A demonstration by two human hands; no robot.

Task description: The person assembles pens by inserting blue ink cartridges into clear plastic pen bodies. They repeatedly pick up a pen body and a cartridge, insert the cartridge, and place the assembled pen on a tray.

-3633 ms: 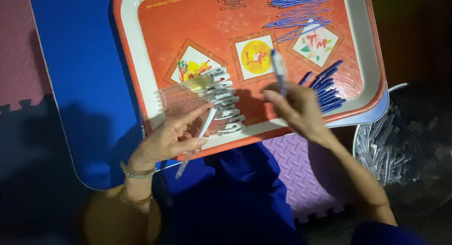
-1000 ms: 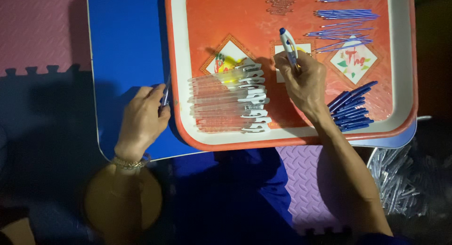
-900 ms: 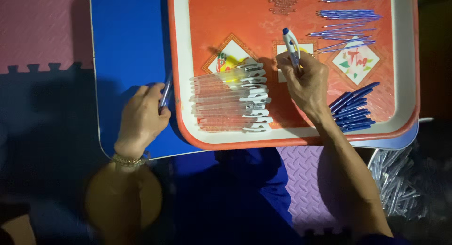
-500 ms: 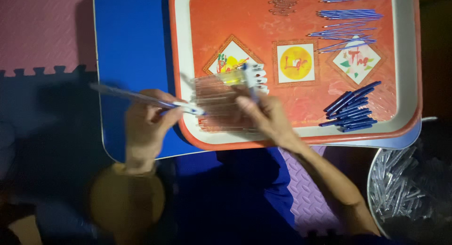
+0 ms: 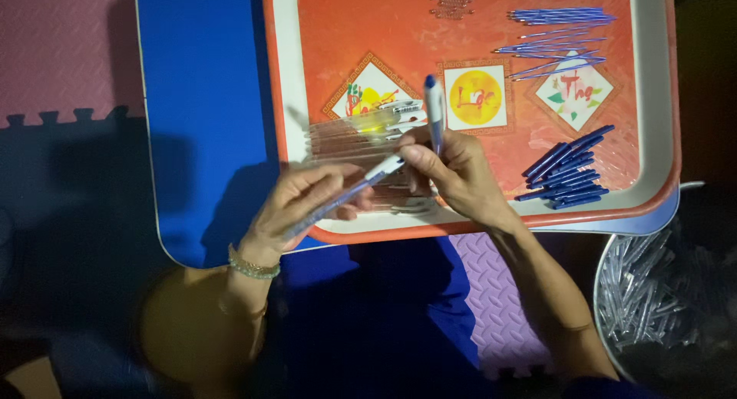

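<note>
My left hand (image 5: 307,203) grips a clear pen barrel (image 5: 345,192) with a white tip, held slanting over the near rim of an orange tray (image 5: 652,100). My right hand (image 5: 453,173) meets that tip with its fingers and also holds a blue pen part (image 5: 434,115) pointing upward. Behind both hands lies a row of clear pen barrels (image 5: 361,134) on the tray.
Dark blue pen parts (image 5: 568,173) lie in a heap at the tray's right; thin blue refills (image 5: 560,31) lie at its far right. The tray rests on a blue table (image 5: 207,115). A metal bowl (image 5: 664,299) of clear tubes stands at lower right, on foam mats.
My left hand came back from the blue table with a clear barrel and now holds it over the tray rim. My right hand dropped from the tray's middle to meet it.
</note>
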